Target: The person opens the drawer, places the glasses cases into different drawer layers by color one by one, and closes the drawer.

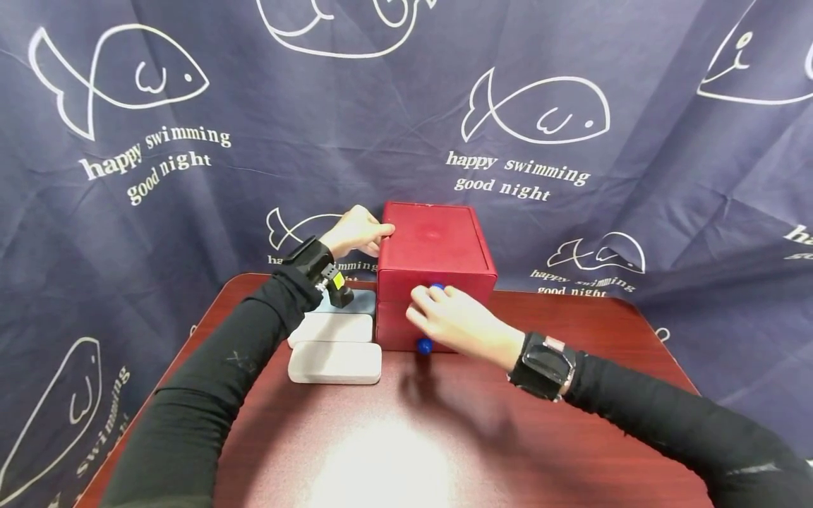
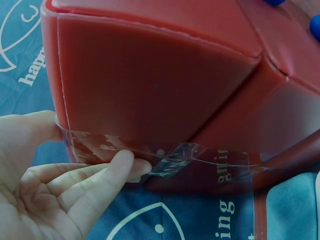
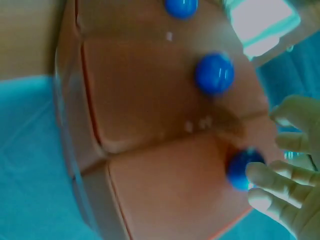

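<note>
Red drawer box (image 1: 435,243) stood at bench (image 1: 444,437) rear, against fish-print curtain (image 1: 190,141). We saw right hand (image 1: 454,321) at upper blue knob (image 1: 437,287), fingers (image 3: 272,187) touching knob; clamped or not, we could not tell. Left hand (image 1: 357,231) braced box's left side, fingers (image 2: 107,172) straight, pressing. White cases (image 1: 334,346) lay just left of box.

A staged recording corner rather than a lived-in room: a navy fish-print curtain (image 1: 571,141) reading "happy swimming good night" hangs as backdrop behind a glossy reddish-brown counter (image 1: 571,437).
</note>
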Available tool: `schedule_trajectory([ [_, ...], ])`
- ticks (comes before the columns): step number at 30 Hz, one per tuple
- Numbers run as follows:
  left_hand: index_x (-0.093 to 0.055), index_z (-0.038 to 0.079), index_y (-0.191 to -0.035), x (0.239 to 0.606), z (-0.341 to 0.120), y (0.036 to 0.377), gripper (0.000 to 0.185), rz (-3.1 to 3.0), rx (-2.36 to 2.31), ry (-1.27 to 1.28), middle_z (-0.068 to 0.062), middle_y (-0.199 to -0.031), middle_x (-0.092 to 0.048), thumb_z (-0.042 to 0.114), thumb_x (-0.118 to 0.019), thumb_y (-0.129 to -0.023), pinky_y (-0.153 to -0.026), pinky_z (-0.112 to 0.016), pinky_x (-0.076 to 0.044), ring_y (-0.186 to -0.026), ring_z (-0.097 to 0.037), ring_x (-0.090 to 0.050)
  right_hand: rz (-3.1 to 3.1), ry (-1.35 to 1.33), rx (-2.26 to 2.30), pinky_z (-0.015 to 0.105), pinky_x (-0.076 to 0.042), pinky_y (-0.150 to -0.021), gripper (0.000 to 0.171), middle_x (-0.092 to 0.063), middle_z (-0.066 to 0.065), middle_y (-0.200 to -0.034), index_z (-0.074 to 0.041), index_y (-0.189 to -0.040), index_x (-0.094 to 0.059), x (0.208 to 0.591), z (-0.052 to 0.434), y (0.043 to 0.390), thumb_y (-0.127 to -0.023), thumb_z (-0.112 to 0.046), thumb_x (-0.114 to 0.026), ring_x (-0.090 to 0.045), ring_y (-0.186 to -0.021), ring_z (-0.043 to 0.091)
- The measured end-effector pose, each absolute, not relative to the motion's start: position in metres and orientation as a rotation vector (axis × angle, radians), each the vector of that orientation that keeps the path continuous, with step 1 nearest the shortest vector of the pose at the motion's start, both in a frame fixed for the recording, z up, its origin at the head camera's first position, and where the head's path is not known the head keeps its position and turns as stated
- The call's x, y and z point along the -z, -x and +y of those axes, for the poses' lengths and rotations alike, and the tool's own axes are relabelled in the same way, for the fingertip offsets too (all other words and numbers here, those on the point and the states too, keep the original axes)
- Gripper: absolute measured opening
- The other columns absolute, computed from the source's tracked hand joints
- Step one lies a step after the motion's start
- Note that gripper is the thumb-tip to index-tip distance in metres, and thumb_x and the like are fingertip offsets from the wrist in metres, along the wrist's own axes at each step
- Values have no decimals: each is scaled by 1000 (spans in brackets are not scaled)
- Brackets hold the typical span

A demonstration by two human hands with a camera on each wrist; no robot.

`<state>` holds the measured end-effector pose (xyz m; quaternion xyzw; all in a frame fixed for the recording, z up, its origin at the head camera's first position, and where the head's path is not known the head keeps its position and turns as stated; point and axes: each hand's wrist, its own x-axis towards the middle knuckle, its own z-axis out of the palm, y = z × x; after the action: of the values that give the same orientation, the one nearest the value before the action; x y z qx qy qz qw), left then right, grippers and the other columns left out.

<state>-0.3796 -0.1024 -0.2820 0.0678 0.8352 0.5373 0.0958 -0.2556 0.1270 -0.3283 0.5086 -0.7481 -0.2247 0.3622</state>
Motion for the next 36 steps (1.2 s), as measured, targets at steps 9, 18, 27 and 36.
schedule_trajectory([
  [9, -68, -16, -112, 284, -101, 381, 35, 2485, -1600, -186, -10, -75, -72, 15, -68, -96, -81, -42, -60, -62, -16, -73, -1906, -1284, 637, 26, -53, -65, 32, -60, 8, -101, -9, -102, -63, 376, 131, 252, -81, -21, -84, -61, -80, 20],
  [18, -69, -15, -111, 284, -102, 383, 35, 2489, -1591, -203, -10, -77, -73, 16, -68, -96, -76, -38, -62, -63, -17, -74, -1866, -1200, 689, 28, -51, -59, 19, -58, 10, -102, -11, -100, -66, 396, 130, 267, -86, -17, -76, -60, -72, 23],
  [27, -68, -16, -112, 282, -100, 381, 35, 2486, -1596, -178, -9, -74, -71, 16, -67, -96, -78, -39, -61, -62, -16, -74, -1848, -1212, 651, 24, -44, -51, 14, -53, 8, -93, -10, -90, -65, 399, 125, 278, -85, -16, -76, -55, -63, 20],
  [36, -68, -15, -113, 282, -102, 380, 35, 2489, -1581, -183, -13, -81, -73, 16, -68, -96, -81, -42, -61, -64, -18, -74, -1898, -1291, 621, 28, -50, -57, 13, -52, 8, -93, -11, -91, -63, 398, 123, 271, -87, -13, -75, -54, -68, 22],
])
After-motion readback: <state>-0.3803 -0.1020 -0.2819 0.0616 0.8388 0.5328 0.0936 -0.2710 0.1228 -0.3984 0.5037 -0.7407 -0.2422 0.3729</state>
